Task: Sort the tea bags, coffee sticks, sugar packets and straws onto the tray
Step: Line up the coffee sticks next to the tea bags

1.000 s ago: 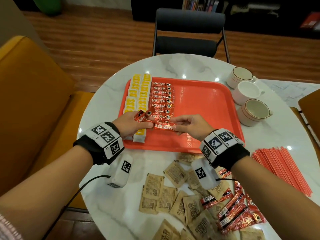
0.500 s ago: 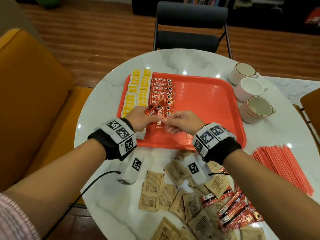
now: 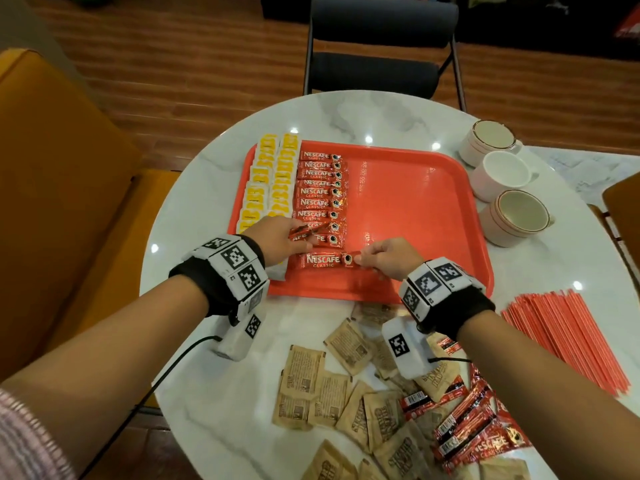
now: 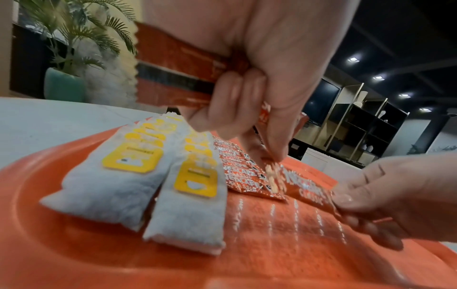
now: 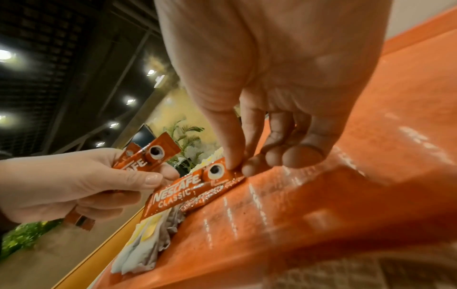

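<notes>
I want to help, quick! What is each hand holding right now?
Left hand: closed, gripping spare coffee sticks.
Right hand: closed, fingers pinching the end of one stick lying on the tray.

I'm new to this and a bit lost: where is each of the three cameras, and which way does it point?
Head: worn on the head, looking down at the tray; both forearms show.
Left wrist: looks along the left hand, gripping spare sticks.
Right wrist: looks along the right hand, pinching one coffee stick.
Shared: all views show that stick and both hands.
</notes>
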